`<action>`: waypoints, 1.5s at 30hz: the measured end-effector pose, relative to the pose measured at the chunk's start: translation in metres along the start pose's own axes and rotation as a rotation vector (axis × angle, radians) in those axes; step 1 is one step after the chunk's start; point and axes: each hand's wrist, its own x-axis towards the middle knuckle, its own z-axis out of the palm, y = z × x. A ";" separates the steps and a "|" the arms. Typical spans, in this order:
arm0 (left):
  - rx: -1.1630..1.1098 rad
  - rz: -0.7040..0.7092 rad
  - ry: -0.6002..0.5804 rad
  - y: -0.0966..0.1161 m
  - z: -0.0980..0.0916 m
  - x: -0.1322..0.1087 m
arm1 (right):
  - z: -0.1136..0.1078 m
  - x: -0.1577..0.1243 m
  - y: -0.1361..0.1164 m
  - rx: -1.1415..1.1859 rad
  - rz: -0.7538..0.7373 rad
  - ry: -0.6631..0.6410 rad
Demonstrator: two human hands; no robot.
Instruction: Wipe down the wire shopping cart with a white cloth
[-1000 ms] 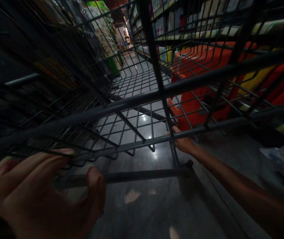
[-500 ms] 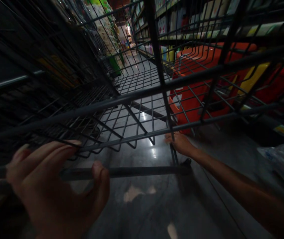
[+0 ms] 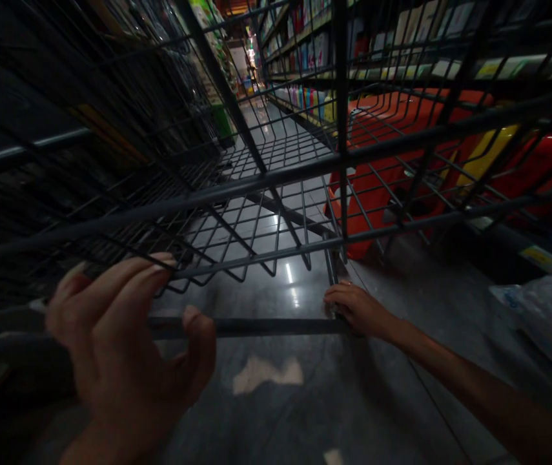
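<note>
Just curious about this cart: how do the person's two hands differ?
The left hand is close to the camera, fingers spread loosely, thumb at the bar; the right hand is farther out, arm stretched, fingers curled round the bar's end. Both touch the wire cart.

Dim aisle [image 3: 256, 113], glossy floor [image 3: 305, 413] (light glints), stocked shelves [image 3: 312, 48].

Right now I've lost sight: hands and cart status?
Left hand open on wire cart, lower bar. Right hand grips its corner. Orange stack close right.
</note>
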 end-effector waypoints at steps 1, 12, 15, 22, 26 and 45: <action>0.050 0.056 0.029 0.001 0.001 0.002 | -0.001 0.007 0.005 -0.033 0.005 0.002; 0.169 0.189 -0.002 0.009 0.005 0.009 | 0.000 0.050 0.031 -0.141 0.162 0.096; 0.163 0.185 -0.010 0.012 0.006 0.007 | 0.000 0.037 0.022 -0.113 0.145 0.064; 0.245 0.209 -0.126 0.013 0.001 0.003 | 0.001 0.008 0.010 -0.032 0.105 0.033; 0.293 0.332 -0.193 -0.003 -0.015 -0.009 | 0.002 0.002 0.008 -0.029 0.093 0.017; -0.429 -0.786 -0.305 -0.032 -0.014 -0.106 | -0.013 0.086 0.054 -0.468 0.169 -0.206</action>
